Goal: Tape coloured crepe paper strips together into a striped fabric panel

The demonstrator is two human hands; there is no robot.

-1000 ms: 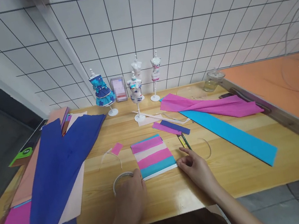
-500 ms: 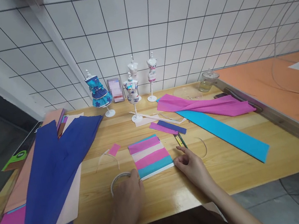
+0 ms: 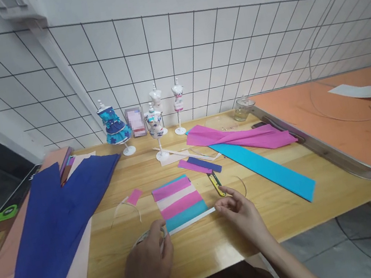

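Striped paper piece (image 3: 179,202): lies flat on the wooden table (image 3: 292,216), between both hands.
White strip (image 3: 192,220): runs along its near edge.
Left hand (image 3: 147,270): fingers curled over the tape roll (image 3: 141,237).
Right hand (image 3: 242,215): thumb and forefinger pinch the white strip's right end.
Yellow tool (image 3: 216,184): just beyond the right hand.

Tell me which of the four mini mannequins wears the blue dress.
The leftmost mannequin, left of the blurred card. The other three stand right of the card and are mostly white.
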